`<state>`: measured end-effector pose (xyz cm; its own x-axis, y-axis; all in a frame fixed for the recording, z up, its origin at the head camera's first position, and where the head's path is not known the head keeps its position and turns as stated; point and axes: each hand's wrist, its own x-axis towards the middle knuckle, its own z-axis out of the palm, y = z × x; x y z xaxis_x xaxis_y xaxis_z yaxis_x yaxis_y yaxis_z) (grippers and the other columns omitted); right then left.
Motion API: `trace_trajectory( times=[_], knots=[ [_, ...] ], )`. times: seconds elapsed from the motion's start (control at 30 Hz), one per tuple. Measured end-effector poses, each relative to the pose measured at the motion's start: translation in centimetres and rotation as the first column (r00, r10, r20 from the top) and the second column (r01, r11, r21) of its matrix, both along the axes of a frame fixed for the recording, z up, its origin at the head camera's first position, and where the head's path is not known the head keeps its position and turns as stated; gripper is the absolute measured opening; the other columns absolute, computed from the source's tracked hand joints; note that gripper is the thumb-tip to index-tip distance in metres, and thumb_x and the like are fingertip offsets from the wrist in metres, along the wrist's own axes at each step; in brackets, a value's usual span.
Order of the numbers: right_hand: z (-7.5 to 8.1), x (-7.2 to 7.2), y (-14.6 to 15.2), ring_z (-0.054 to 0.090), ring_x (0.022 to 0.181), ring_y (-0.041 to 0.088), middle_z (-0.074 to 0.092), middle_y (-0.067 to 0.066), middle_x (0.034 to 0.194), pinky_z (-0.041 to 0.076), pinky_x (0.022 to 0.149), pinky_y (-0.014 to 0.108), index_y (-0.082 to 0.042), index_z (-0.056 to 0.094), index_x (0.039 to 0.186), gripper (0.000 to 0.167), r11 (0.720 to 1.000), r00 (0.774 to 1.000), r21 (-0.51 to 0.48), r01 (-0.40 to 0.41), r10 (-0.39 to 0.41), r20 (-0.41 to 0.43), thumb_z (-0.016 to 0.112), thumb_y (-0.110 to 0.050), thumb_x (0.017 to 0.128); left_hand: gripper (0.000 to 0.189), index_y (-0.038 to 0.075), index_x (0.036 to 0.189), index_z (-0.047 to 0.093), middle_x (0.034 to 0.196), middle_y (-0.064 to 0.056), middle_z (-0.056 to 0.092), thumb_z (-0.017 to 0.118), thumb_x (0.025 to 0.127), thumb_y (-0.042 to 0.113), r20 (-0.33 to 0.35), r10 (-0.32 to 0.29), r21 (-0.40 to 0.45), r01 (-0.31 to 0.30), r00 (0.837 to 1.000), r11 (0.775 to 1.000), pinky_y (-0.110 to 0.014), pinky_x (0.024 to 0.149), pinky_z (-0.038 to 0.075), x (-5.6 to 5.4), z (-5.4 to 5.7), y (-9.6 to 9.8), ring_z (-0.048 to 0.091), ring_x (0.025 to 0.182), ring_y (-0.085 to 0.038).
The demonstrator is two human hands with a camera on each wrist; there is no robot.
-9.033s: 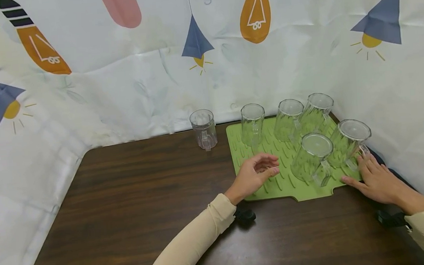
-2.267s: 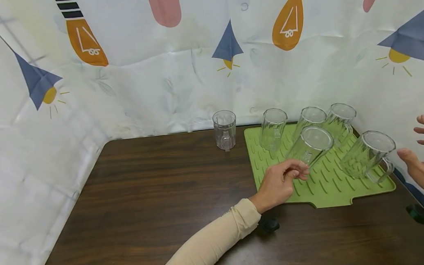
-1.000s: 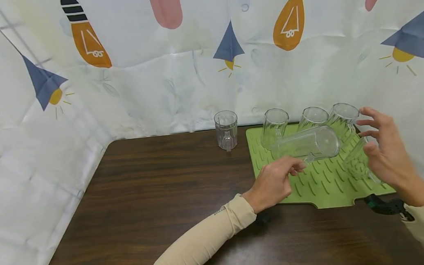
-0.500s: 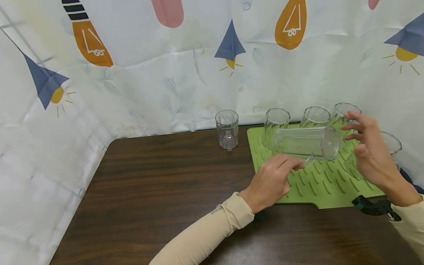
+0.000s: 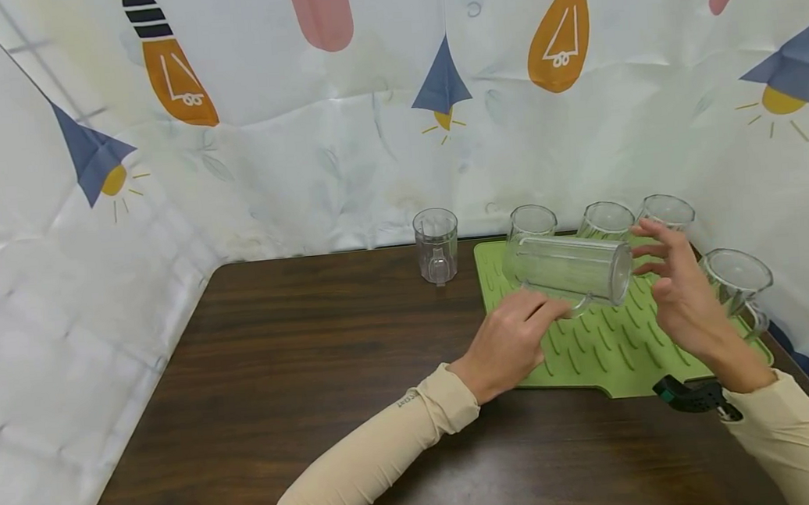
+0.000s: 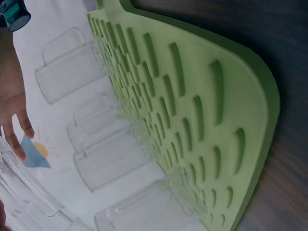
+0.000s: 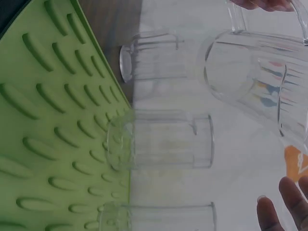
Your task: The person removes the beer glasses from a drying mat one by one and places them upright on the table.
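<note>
My left hand (image 5: 505, 339) grips the handle of a clear glass mug (image 5: 568, 268). The mug lies sideways in the air over a green drying mat (image 5: 595, 356), its thick-looking end pointing right. My right hand (image 5: 682, 296) is beside that end, fingers spread and bent a little; the right wrist view has its fingertips (image 7: 269, 211) apart from the mug. Fingers of the left hand (image 7: 264, 4) show at the handle there. In the left wrist view, the held mug (image 6: 29, 192) is partly cut off and the right hand (image 6: 13, 106) hangs above it.
Several glass mugs stand on the mat: a back left mug (image 5: 532, 218), a back middle mug (image 5: 606, 219), a back right mug (image 5: 668, 209) and a right-hand mug (image 5: 737, 272). Another mug (image 5: 437, 250) stands on the brown table (image 5: 299, 354). A printed curtain (image 5: 300, 174) encloses the back.
The front mug, standing on the mat at first, has been gripped by its handle, lifted and turned sideways by my left hand. My right hand has come in from the right toward its end.
</note>
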<state>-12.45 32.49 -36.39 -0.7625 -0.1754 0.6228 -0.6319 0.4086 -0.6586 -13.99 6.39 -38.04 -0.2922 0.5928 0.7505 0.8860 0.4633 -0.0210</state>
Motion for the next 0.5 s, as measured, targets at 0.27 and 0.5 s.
trace_trajectory(
  times=[0.27,0.5],
  knots=[
    [-0.3,-0.3,-1.4,0.045,0.127,0.002,0.038,-0.01,0.153,0.04,0.095,0.011,-0.006,0.026,0.162,0.074,0.998,0.999,-0.058,-0.018,0.021,0.042,0.045,-0.052,0.108,0.043,0.015,0.108,0.073,0.098,0.006,0.072,0.055,0.083,-0.015,-0.073,0.018,-0.031,-0.02,0.997,0.999,-0.017,0.079,0.054,-0.3,-0.2,-0.4,0.067,0.089,-0.008],
    [-0.8,-0.2,-2.4,0.045,0.127,0.006,0.04,-0.007,0.152,0.043,0.095,0.009,-0.01,0.029,0.161,0.068,0.992,0.992,-0.127,0.0,0.016,0.123,0.056,-0.04,0.107,0.023,0.014,0.108,0.074,0.098,0.005,0.074,0.056,0.103,0.002,-0.166,0.051,-0.044,-0.059,0.985,0.997,-0.019,0.074,0.052,-0.6,-0.6,-0.7,0.064,0.084,-0.009]
  ],
)
